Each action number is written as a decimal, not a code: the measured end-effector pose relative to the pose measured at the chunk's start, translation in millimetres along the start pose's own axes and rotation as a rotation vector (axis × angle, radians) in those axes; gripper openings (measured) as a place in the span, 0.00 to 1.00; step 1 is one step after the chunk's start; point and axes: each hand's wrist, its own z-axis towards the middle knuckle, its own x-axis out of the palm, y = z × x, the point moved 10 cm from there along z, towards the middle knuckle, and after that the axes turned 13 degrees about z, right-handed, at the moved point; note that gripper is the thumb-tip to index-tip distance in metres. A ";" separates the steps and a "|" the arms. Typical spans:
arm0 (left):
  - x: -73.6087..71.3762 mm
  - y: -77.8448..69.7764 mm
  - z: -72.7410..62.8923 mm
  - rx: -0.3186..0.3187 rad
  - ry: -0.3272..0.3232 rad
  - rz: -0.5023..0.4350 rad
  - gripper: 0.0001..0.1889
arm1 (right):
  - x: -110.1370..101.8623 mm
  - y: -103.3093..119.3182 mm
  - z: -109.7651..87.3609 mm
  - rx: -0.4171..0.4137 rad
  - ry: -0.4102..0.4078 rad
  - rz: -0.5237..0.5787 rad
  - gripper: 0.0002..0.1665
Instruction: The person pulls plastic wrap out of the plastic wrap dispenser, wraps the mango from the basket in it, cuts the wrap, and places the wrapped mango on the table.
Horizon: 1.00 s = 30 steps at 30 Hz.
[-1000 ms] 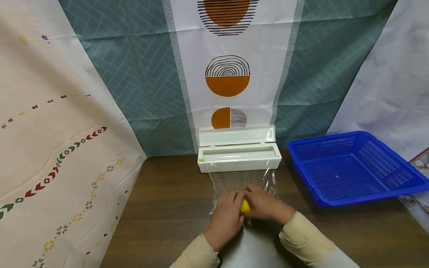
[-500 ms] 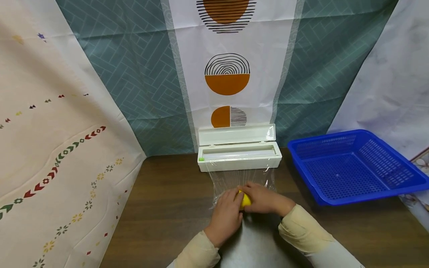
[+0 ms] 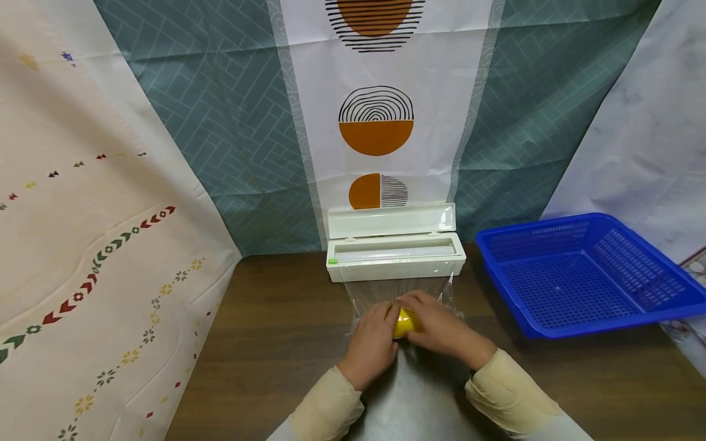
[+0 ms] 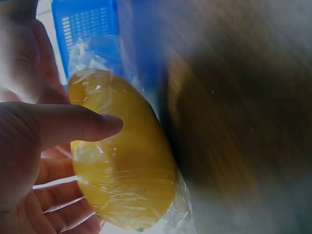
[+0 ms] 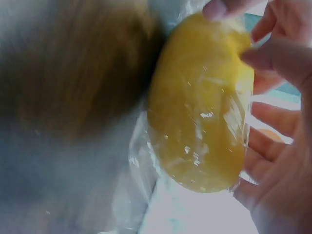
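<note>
A yellow oval fruit (image 3: 404, 323), smooth-skinned, sits between my hands above the table, wrapped in clear cling film. My left hand (image 3: 371, 347) grips its left end; in the left wrist view the thumb lies across the fruit (image 4: 124, 161) and the fingers go behind it. On the other end, my right hand (image 3: 444, 327) holds it with thumb in front and fingers behind, as the right wrist view shows. Cling film (image 3: 380, 289) stretches from the fruit back to a white dispenser box (image 3: 396, 268) whose lid stands up. A roll (image 3: 394, 253) lies inside the box.
A blue perforated basket (image 3: 557, 327) stands to the right of the dispenser. The wooden table (image 3: 276, 324) has a shiny grey area (image 3: 421, 398) at its near middle. Patterned cloths hang at the back and sides.
My right hand has shifted slightly on the fruit and its fingers have lifted a little, so more yellow shows between the hands. The left hand stays on its end; the dispenser stays put.
</note>
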 end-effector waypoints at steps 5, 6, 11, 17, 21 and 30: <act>7.9 3.0 6.6 -0.003 0.010 0.014 0.39 | -7.0 9.6 -10.9 -0.032 -0.145 -0.016 0.30; 9.7 3.4 7.7 -0.003 0.014 0.016 0.40 | -6.8 10.8 -13.1 -0.034 -0.159 -0.023 0.30; 17.2 5.5 13.1 -0.004 0.026 0.025 0.42 | -4.6 15.3 -21.5 -0.063 -0.222 -0.068 0.28; 26.3 9.9 18.1 -0.020 0.069 0.018 0.44 | 1.8 16.6 -23.6 -0.123 -0.241 -0.127 0.31; 31.8 11.5 21.7 -0.021 0.087 -0.013 0.48 | 5.1 13.6 -22.6 -0.163 -0.233 -0.168 0.35; 30.0 11.2 28.6 -0.007 0.066 -0.042 0.47 | 7.5 -1.8 -9.3 -0.163 -0.192 -0.247 0.38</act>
